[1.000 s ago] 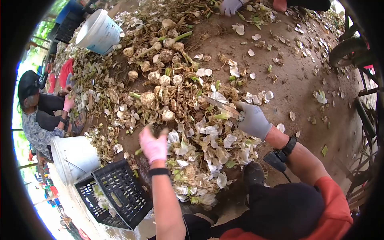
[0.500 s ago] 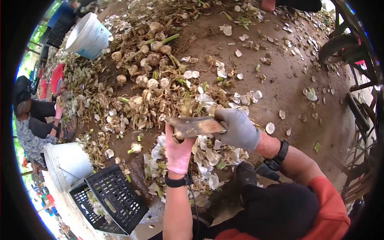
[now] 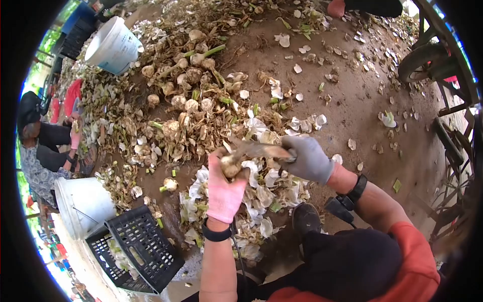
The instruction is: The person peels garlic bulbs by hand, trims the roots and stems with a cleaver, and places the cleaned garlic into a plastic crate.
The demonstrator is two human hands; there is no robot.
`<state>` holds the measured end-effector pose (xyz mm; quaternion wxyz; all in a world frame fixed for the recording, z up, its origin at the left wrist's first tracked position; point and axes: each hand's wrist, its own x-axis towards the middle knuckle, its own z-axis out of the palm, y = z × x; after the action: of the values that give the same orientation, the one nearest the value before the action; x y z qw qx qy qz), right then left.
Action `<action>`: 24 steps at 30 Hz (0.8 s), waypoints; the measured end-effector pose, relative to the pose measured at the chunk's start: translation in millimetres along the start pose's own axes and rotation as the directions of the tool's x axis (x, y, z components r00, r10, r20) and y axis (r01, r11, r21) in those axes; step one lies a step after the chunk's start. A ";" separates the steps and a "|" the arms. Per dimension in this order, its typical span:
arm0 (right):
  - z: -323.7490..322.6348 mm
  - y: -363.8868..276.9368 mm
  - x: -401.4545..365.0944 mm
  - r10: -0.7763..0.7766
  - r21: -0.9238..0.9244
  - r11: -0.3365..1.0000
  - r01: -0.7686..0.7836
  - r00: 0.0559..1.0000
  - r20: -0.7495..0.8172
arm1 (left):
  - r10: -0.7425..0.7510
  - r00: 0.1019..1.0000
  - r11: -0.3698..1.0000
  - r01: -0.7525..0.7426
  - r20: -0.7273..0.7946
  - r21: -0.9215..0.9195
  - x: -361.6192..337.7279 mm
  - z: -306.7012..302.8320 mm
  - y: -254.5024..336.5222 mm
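Note:
My left hand [image 3: 224, 194], in a pink glove, is closed round a garlic bulb [image 3: 231, 166], whose pale body shows between thumb and fingers. In a grey glove, my right hand [image 3: 311, 160] grips a knife [image 3: 256, 149], blurred by motion, with its brownish blade pointing left. The blade lies just above and right of the bulb, close to its top. Below both hands spreads a heap of white garlic peelings [image 3: 264, 201]. Untrimmed garlic bulbs with stalks [image 3: 192, 105] are piled on the ground ahead.
A black plastic crate [image 3: 146, 246] leans at lower left beside a white bucket [image 3: 88, 204]. Another white bucket [image 3: 114, 46] stands at upper left. A co-worker [image 3: 43, 151] sits at the left. A wheeled metal frame [image 3: 427, 63] stands at right; my shoe [image 3: 307, 218] is below.
The knife and my right hand have moved slightly right, uncovering the bulb in my left hand. The blade has tipped away from across the left fingers.

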<state>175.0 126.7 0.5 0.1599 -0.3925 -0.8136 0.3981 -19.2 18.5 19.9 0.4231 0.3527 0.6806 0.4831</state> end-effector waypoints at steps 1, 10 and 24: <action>4.7 0.6 0.7 -0.005 -0.059 0.998 0.007 0.999 0.035 | -0.011 0.999 0.998 0.014 -0.041 0.069 2.7 -0.9 -3.3; 11.2 3.1 -3.3 0.162 -0.122 0.982 -0.144 0.974 0.158 | 0.124 0.972 0.976 -0.156 -0.198 -0.153 7.7 -13.9 6.5; -11.8 -67.8 6.4 -0.160 -0.224 0.950 0.218 0.954 0.252 | 0.106 0.991 0.986 -0.094 0.085 -0.135 0.1 -4.7 0.0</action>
<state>143.0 112.3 60.1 0.0514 -0.2803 -0.9041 0.3184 -23.6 16.9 20.8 0.4514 0.3798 0.6087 0.5305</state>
